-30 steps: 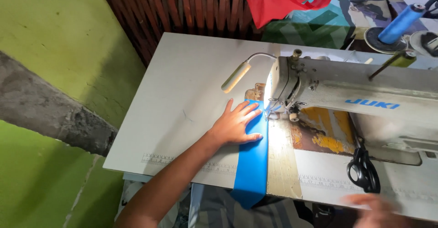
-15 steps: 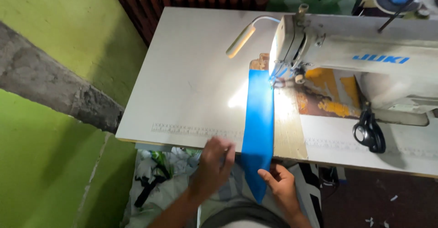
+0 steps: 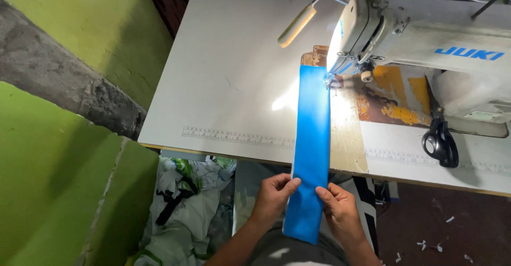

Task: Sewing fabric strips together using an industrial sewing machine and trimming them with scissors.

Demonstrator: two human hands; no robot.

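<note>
A long blue fabric strip runs from under the needle of the white sewing machine down over the table's front edge. My left hand grips the strip's left edge just below the table edge. My right hand holds the strip's right edge at about the same height. The strip's lower end hangs between my hands over my lap.
The white table has printed rulers along its front. A lamp on a bent neck lights the needle area. Black scissors lie at the right. Green wall at left; cloth pile on the floor under the table.
My left hand left the table top by the needle and dropped below the front edge. Both hands now hold the strip's lower end. The view shifted down and closer.
</note>
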